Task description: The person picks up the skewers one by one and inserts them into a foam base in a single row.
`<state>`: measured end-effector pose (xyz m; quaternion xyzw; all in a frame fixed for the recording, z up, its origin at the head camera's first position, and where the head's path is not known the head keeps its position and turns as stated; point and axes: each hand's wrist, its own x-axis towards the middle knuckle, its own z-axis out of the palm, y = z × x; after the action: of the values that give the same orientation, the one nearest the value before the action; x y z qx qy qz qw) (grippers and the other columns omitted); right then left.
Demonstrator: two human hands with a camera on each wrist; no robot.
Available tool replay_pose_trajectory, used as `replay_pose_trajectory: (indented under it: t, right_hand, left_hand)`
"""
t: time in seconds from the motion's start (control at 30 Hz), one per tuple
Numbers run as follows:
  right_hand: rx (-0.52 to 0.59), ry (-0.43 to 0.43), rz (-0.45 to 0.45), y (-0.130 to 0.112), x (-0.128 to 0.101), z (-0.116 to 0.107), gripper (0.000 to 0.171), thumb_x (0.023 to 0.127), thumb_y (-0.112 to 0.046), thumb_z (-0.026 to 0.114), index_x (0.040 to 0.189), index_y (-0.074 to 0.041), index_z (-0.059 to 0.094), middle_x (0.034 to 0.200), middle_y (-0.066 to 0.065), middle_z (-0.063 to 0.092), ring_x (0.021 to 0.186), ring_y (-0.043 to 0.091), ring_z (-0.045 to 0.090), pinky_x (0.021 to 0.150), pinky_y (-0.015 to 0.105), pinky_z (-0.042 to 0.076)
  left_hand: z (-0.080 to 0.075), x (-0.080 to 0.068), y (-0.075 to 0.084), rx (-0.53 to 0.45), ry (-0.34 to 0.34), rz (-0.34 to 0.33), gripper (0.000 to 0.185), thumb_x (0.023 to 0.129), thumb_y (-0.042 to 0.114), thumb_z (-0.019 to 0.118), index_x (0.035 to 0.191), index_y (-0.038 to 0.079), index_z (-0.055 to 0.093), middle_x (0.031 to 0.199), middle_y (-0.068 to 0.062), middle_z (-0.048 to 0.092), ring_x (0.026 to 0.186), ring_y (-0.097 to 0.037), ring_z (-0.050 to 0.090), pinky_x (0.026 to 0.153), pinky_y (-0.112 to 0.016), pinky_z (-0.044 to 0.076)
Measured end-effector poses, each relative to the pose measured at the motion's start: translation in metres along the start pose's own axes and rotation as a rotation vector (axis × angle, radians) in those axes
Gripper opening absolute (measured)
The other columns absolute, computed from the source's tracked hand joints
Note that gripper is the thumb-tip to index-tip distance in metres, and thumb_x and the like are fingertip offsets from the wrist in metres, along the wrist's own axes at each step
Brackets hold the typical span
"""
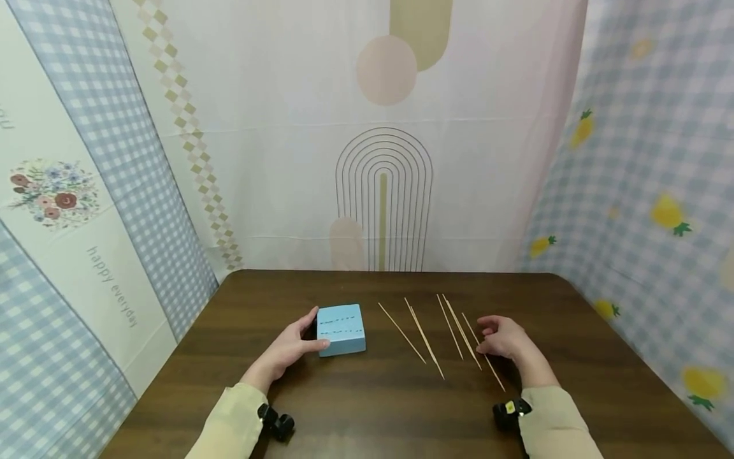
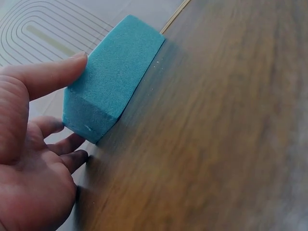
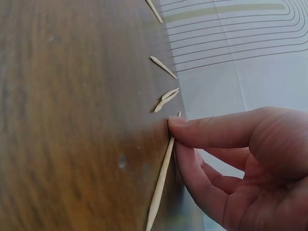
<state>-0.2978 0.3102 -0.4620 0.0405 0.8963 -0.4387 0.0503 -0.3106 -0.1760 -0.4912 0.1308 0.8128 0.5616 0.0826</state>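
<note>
My left hand (image 1: 289,347) grips a light blue foam block (image 1: 341,314) at its left side, with the thumb near the front corner. Two rows of small dark marks cross the block's top. In the left wrist view the thumb lies on the block's edge, with the other fingers around the far side, partly hidden. At the right, my right hand (image 1: 507,338) pinches a thin wooden skewer (image 3: 161,183) between thumb and index finger, close over the table. Several more skewers lie slanted between the hands, among them a leftmost skewer (image 1: 402,333).
The brown wooden table (image 1: 373,421) spans the space before me. A patterned cloth (image 1: 287,191) hangs behind it, with checked cloths (image 1: 631,223) at the sides. Both wrists carry small black cameras, including the left wrist camera (image 1: 277,422).
</note>
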Motion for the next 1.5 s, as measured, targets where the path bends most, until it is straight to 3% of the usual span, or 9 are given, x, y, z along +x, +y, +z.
replay_pose_trajectory:
  t: [0.4,0.9,1.23,1.5]
  right_hand:
    - [0.149,-0.031,-0.011,-0.007,0.009,-0.002,0.07,0.083,0.011,0.076,0.148,0.014,0.049,0.13,0.032,0.056,0.099,0.028,0.064,0.075,0.033,0.061]
    - [0.242,-0.068,0.026,0.005,0.008,-0.008,0.073,0.089,0.009,0.071,0.156,0.011,0.04,0.144,0.038,0.054,0.107,0.025,0.068,0.082,0.034,0.061]
    - [0.341,-0.06,0.039,0.012,0.006,-0.011,0.082,0.092,0.008,0.068,0.163,0.01,0.026,0.144,0.038,0.054,0.094,0.011,0.069,0.08,0.029,0.061]
    - [0.366,-0.053,0.054,0.012,0.002,-0.008,0.081,0.1,0.0,0.067,0.167,0.006,0.02,0.151,0.034,0.052,0.097,0.009,0.068,0.082,0.031,0.062]
  left_hand:
    - [-0.009,-0.003,0.0,0.021,0.04,-0.014,0.101,0.093,0.027,0.085,0.171,0.009,0.024,0.176,-0.017,0.019,0.163,-0.039,0.012,0.127,-0.061,0.017]
    - [-0.005,-0.005,0.003,0.024,0.022,-0.008,0.098,0.095,0.025,0.083,0.171,0.009,0.024,0.176,-0.018,0.02,0.163,-0.039,0.013,0.127,-0.062,0.018]
    - [-0.001,-0.002,0.003,0.038,0.024,0.014,0.098,0.094,0.025,0.085,0.17,0.007,0.026,0.175,-0.018,0.024,0.161,-0.039,0.022,0.126,-0.059,0.024]
    - [-0.001,0.0,0.001,0.052,-0.001,0.029,0.097,0.095,0.024,0.084,0.17,0.004,0.025,0.175,-0.017,0.025,0.16,-0.039,0.024,0.125,-0.058,0.025]
